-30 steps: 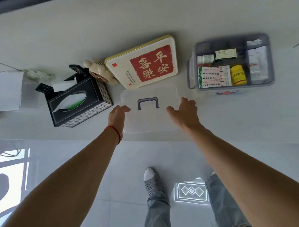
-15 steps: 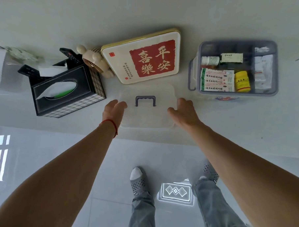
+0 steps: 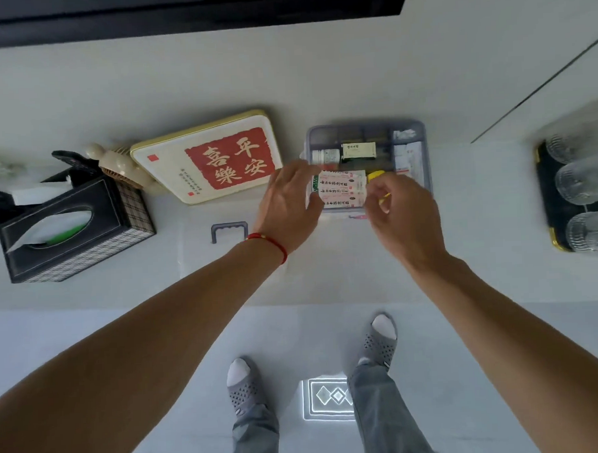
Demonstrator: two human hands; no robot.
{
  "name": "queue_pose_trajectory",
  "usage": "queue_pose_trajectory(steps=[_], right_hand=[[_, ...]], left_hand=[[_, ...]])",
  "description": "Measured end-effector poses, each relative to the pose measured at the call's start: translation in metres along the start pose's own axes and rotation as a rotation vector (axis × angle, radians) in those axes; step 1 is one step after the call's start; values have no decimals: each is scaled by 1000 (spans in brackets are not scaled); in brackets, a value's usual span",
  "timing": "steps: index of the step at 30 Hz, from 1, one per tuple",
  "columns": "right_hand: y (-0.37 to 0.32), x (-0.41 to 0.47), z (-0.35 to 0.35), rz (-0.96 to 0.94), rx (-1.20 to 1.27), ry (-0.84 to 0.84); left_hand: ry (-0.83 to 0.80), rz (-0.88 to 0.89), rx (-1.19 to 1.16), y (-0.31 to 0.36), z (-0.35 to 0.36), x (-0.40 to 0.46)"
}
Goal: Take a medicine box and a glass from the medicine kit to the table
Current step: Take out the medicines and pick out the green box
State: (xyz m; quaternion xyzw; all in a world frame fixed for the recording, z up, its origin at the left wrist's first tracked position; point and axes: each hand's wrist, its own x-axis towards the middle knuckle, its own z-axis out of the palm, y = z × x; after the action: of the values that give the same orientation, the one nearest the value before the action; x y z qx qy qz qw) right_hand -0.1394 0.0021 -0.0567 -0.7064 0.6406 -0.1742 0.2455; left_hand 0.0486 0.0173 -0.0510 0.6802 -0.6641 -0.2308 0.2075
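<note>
Medicine box (image 3: 340,193), white with rows of dark print, lies flat in the front of the open kit (image 3: 420,132), and both my hands hover over it. My left hand (image 3: 289,201) is spread, fingers loose and apart, its thumb at the box's left end; I cannot tell whether it touches the card. A red cord (image 3: 271,243) circles that wrist. My right hand (image 3: 398,210) is curled, fingers bent toward the thumb over the box's right end, and whether anything is pinched there I cannot tell. A yellow bottle (image 3: 376,175) peeks out just past my right fingers, mostly hidden by them.

Farther back in the kit sit a small white bottle (image 3: 325,155) and a small pale box (image 3: 358,150), side by side, and white packets (image 3: 407,160) fill the right compartment.

Left of the kit, the clear lid (image 3: 203,254) with its grey handle (image 3: 229,231) lies flat on the table (image 3: 479,218), under my left forearm. Behind the lid a cream tin (image 3: 207,158) with a red panel lies tilted, and beside it stands a dark tissue box (image 3: 75,229). Far to my right, well apart from the kit, three ribbed glasses (image 3: 583,179) stand on a dark tray (image 3: 552,212) with a gold edge.
</note>
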Motion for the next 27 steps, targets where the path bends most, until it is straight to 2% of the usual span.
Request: queue_pose_trajectory(steps=[4, 9, 15, 19, 27], right_hand=[[24, 46, -12, -94, -204, 11], [41, 88, -15, -202, -334, -191], [45, 103, -25, -335, -466, -320], [45, 103, -28, -385, -549, -311], [37, 96, -24, -318, -500, -251]], left_hand=[[-50, -53, 65, 5, 20, 22], [-51, -92, 131, -1, 35, 26], [-8, -177, 28, 2, 42, 27], [8, -209, -3, 6, 40, 28], [-29, -355, -163, 19, 32, 30]])
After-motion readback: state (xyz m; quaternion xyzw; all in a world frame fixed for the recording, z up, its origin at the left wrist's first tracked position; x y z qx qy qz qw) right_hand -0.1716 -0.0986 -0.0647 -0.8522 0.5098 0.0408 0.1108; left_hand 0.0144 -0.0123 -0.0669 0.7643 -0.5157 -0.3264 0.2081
